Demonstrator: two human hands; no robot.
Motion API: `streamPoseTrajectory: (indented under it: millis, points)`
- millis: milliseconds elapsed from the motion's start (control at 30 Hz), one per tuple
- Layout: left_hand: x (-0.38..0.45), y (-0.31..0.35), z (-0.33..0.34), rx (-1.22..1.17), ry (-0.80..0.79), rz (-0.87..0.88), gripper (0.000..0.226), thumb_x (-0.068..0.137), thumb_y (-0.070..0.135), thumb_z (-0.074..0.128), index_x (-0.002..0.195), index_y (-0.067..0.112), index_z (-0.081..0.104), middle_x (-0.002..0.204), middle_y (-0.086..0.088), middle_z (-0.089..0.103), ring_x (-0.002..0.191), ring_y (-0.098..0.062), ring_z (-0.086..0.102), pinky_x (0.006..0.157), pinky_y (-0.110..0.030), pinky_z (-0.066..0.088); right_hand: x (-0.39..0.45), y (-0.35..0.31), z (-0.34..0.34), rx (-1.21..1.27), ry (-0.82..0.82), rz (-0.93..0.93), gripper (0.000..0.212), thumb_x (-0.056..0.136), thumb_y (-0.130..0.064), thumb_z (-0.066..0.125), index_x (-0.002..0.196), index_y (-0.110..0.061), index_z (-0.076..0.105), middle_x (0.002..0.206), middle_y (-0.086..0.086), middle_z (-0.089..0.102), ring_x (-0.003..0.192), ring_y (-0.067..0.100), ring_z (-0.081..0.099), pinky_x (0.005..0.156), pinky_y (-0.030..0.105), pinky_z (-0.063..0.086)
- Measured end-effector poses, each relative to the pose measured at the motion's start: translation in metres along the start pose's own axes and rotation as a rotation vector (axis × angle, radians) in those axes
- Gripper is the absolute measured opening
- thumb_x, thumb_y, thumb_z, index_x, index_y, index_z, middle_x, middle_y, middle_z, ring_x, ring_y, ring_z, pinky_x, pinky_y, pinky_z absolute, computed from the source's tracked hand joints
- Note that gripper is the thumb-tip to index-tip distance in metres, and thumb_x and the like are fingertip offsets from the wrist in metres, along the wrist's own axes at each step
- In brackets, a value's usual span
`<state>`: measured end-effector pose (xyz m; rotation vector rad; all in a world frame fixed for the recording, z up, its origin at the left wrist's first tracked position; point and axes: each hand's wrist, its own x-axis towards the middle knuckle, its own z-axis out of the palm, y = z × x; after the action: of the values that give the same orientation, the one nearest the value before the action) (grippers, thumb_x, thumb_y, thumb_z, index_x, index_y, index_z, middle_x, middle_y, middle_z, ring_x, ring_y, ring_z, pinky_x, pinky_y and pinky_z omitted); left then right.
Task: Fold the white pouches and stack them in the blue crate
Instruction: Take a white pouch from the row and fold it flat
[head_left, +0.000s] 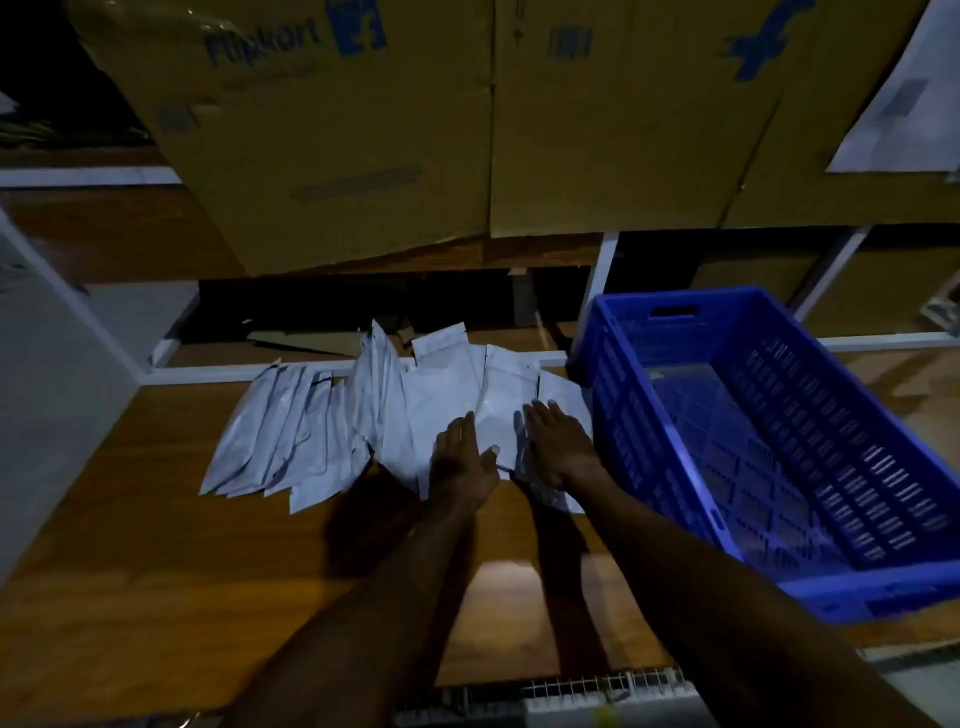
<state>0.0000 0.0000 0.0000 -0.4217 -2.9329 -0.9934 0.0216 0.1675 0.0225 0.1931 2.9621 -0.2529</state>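
both hands (511, 452) lie flat, seemingly pressing white pouches (363, 415) beside blue crate (649, 441).

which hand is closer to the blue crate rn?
Right. The right hand lies flat on the white pouches just beside the blue crate; the left hand rests on the pouches farther from it.

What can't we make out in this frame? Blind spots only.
- Head view, white pouches: overlap hides the count; those under the left hand and right hand are covered.
- Blue crate: near right corner cut off by the frame edge.
- Cardboard boxes: small print blurred and dim.
- Whether either hand has a grip on a pouch: unclear.
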Motion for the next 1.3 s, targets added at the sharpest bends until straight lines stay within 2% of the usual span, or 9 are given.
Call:
streamPoseTrajectory:
  millis: [233,500,667,800,967,1067,1133,1200,1300]
  points:
    - [0.033,0.006,0.031,-0.004,-0.102,-0.204,0.068,0.09,0.037,0.069,0.146,0.015,0.037,0.144,-0.011,0.042,0.131,-0.032,0.04,0.106,-0.042,0.038,0.043,-0.001,-0.004,-0.112,-0.033,-0.084,0.091,0.093,-0.035,0.064,0.159,-0.021,0.003,0.167,0.005,0.001,0.153,0.028,0.005,0.121,0.047,0.016]
    - [0.05,-0.002,0.024,-0.195,-0.166,-0.141,0.087,0.076,-0.001,0.07,0.152,0.016,0.033,0.146,-0.009,0.051,0.131,-0.029,0.049,0.105,-0.04,0.044,0.067,-0.008,-0.013,-0.246,-0.005,-0.224,0.085,0.092,-0.019,0.063,0.159,-0.033,0.013,0.167,0.009,-0.002,0.152,0.037,0.004,0.119,0.056,0.017]
    - [0.052,-0.015,-0.022,0.044,-0.174,0.048,0.056,0.075,0.005,0.065,0.128,0.022,0.062,0.123,-0.008,0.061,0.117,-0.032,0.053,0.095,-0.039,0.047,0.07,-0.01,-0.042,-0.396,0.266,-0.441,0.048,0.092,-0.024,0.061,0.139,-0.013,0.055,0.157,0.016,0.034,0.147,0.038,0.028,0.113,0.057,0.029]
    - [0.04,-0.02,-0.05,0.154,-0.104,0.153,0.045,0.073,0.007,0.064,0.116,0.023,0.062,0.111,-0.003,0.055,0.104,-0.027,0.055,0.083,-0.036,0.044,0.05,-0.024,-0.062,-0.424,0.162,-0.488,0.039,0.096,-0.025,0.054,0.132,-0.013,0.059,0.148,0.012,0.049,0.148,0.033,0.027,0.119,0.051,0.013]
    - [0.015,-0.008,-0.075,0.212,-0.139,0.126,0.058,0.084,0.018,0.068,0.139,0.026,0.051,0.129,-0.003,0.061,0.117,-0.027,0.059,0.091,-0.035,0.044,0.012,-0.04,-0.08,-0.436,0.159,-0.409,0.029,0.085,-0.012,0.061,0.114,-0.015,0.054,0.102,0.009,0.069,0.106,0.032,0.061,0.104,0.045,0.033]
    - [0.0,0.002,-0.088,0.36,-0.148,0.1,0.038,0.089,0.027,0.066,0.127,0.032,0.061,0.112,-0.003,0.068,0.104,-0.027,0.066,0.083,-0.034,0.05,-0.013,-0.041,-0.086,-0.439,0.239,-0.381,0.026,0.084,-0.005,0.057,0.106,-0.015,0.048,0.085,0.009,0.068,0.084,0.032,0.063,0.089,0.041,0.04]
    - [-0.017,0.004,-0.093,0.404,-0.073,0.16,0.045,0.089,0.02,0.064,0.132,0.031,0.06,0.115,-0.003,0.069,0.105,-0.027,0.066,0.087,-0.035,0.05,-0.03,-0.041,-0.08,-0.396,0.275,-0.373,0.033,0.086,-0.004,0.056,0.117,-0.015,0.05,0.09,0.01,0.07,0.086,0.033,0.065,0.087,0.042,0.043]
    - [-0.039,0.001,-0.099,0.375,0.007,0.249,0.053,0.087,0.018,0.069,0.139,0.023,0.057,0.124,-0.005,0.068,0.111,-0.027,0.064,0.095,-0.037,0.048,-0.048,-0.042,-0.069,-0.348,0.253,-0.389,0.054,0.087,-0.009,0.062,0.138,-0.02,0.047,0.114,0.009,0.07,0.101,0.034,0.064,0.089,0.044,0.042]
    - [-0.073,-0.017,-0.098,0.37,0.052,0.39,0.069,0.065,0.013,0.088,0.129,0.009,0.065,0.119,-0.013,0.07,0.105,-0.032,0.068,0.09,-0.043,0.055,-0.078,-0.045,-0.045,-0.268,0.174,-0.399,0.064,0.089,-0.025,0.064,0.147,-0.028,0.04,0.14,0.004,0.056,0.118,0.034,0.055,0.098,0.047,0.036]
